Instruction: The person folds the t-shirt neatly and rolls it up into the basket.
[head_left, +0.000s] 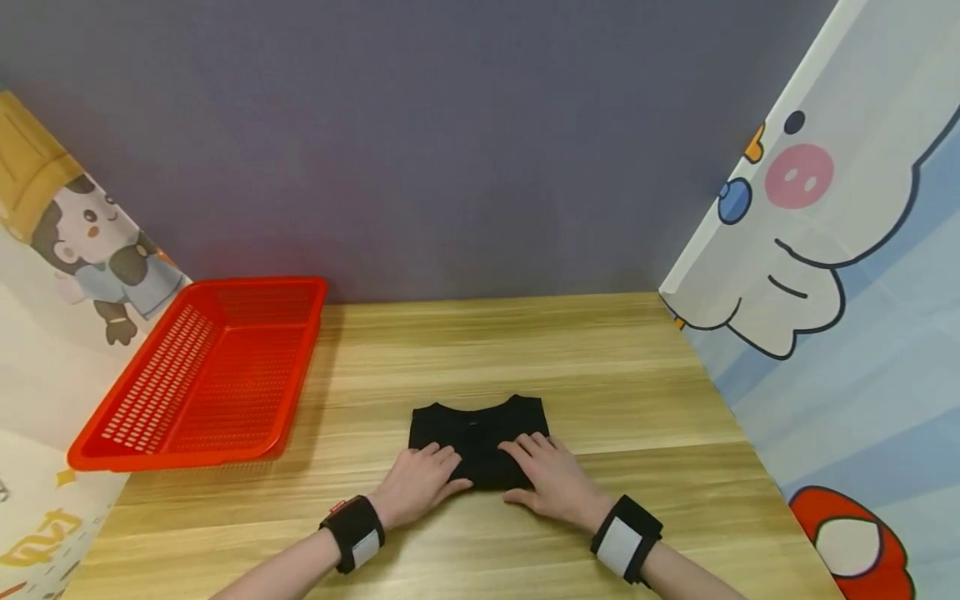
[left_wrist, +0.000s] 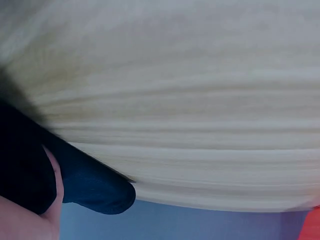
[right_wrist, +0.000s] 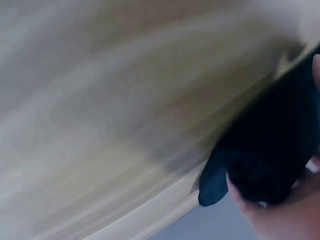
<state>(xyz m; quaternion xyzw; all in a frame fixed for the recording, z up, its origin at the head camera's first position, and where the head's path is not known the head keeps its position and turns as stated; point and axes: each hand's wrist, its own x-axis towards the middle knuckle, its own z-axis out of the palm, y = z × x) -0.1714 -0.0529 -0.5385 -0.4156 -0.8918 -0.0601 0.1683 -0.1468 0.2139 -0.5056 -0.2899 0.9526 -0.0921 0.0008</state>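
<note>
A folded black garment (head_left: 480,425), its neckline curving along the far edge, lies on the wooden table in front of me. My left hand (head_left: 423,483) rests on its lower left part, fingers laid over the fabric and thumb along the near edge. On the lower right my right hand (head_left: 551,483) rests the same way, fingers on the cloth and thumb at the near edge. Dark fabric (left_wrist: 95,182) shows beside the left fingers in the left wrist view. In the right wrist view the fabric (right_wrist: 270,135) bunches beside the right fingers, which partly hide it.
A red plastic basket (head_left: 247,375) with perforated sides stands on the left of the wooden table (head_left: 600,367). A grey panel (head_left: 465,150) rises behind the table. Cartoon-printed sheets (head_left: 862,267) border both sides.
</note>
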